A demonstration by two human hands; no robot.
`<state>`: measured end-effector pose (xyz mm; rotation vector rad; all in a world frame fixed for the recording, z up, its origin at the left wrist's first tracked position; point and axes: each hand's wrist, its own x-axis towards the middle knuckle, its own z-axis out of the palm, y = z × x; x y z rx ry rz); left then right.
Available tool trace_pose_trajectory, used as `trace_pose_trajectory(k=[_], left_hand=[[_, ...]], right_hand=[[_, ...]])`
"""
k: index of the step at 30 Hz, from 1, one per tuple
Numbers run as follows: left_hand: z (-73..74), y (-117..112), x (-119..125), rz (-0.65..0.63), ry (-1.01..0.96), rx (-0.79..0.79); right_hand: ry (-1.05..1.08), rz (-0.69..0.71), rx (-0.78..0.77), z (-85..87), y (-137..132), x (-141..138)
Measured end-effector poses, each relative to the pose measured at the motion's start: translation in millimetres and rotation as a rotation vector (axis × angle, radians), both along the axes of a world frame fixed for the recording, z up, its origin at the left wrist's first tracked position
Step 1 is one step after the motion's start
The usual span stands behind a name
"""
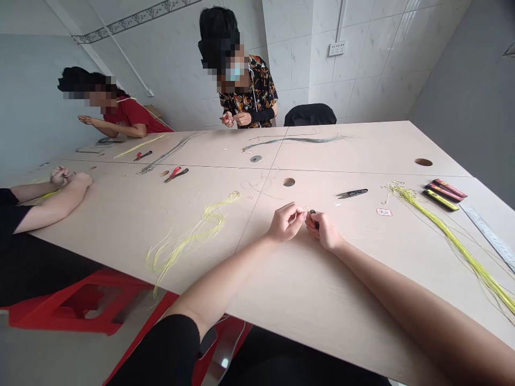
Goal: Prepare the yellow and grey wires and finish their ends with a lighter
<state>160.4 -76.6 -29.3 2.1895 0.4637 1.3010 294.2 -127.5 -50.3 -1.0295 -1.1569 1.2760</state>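
My left hand (pixel 286 222) is closed in a pinch above the table, with a thin, pale bit of wire or thread just showing at its fingertips. Close beside it, my right hand (pixel 324 230) is wrapped round a small black tool (pixel 314 219), whose kind I cannot make out. The fingertips of both hands nearly meet. Black-handled thread snips (pixel 353 194) lie beyond my right hand. To the right stretches a bundle of yellow lines (pixel 446 230) with small hooks at its far end. Another loose bundle of yellow lines (pixel 213 220) lies left of my left hand.
Dark-and-pink and yellow packets (pixel 444 194), a ruler (pixel 486 230) and a paper label (pixel 384 212) lie at right. Red-handled pliers (pixel 176 175) and a grey line bundle (pixel 298 141) lie farther off. Holes (pixel 288 182) pierce the table. Two people work opposite; another's forearms (pixel 60 198) rest at left.
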Motion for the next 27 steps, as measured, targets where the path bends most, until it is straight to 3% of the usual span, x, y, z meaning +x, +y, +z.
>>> trace_pose_trajectory(k=[27], left_hand=[[-0.1, 0.8, -0.8, 0.001, 0.020, -0.008]], right_hand=[[0.020, -0.025, -0.062, 4.4, -1.7, -1.6]])
